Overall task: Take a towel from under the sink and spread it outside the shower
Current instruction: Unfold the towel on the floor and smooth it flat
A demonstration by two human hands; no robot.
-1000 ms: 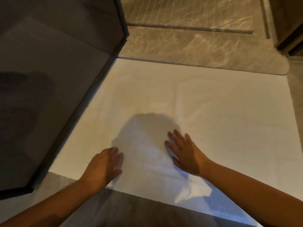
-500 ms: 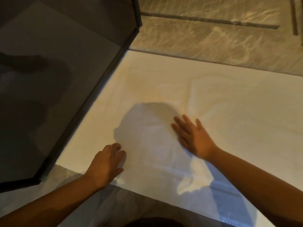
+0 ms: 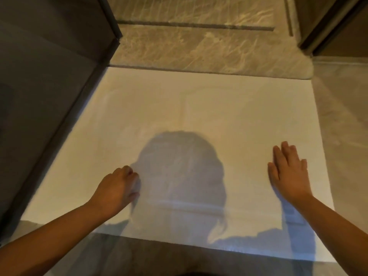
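A: So, where does the towel (image 3: pixel 209 108) lie against the hands?

B: Under both of them. It is spread flat on the floor (image 3: pixel 342 136), and each hand rests on its near half. The left hand (image 3: pixel 117 188) sits left of the middle and the right hand (image 3: pixel 288 174) close to the right edge. They are well apart, with bare cloth between them.

A: And what are the hands doing?

B: The right one lies palm down, with its fingers straight and together, pressing the cloth. The left one has bent fingers with the tips on the cloth. It is blurred, so I cannot tell whether it pinches the fabric or only touches it.

A: How many of each thing?

B: One towel and two hands, both with bare forearms.

A: How does the towel look?

B: It is white, rectangular and smooth. Faint fold creases cross its far half, and a woven band runs along near the near edge. A rounded shadow (image 3: pixel 179 172) falls on it between the hands.

A: What lies around it?

B: Its left edge runs along the dark frame (image 3: pixel 65 124) of a tinted glass panel (image 3: pixel 45 86). Its far edge meets a veined marble step (image 3: pixel 199 54), and a long dark slot (image 3: pixel 195 25) crosses the stone beyond. Grey floor shows to the right and at the near edge.
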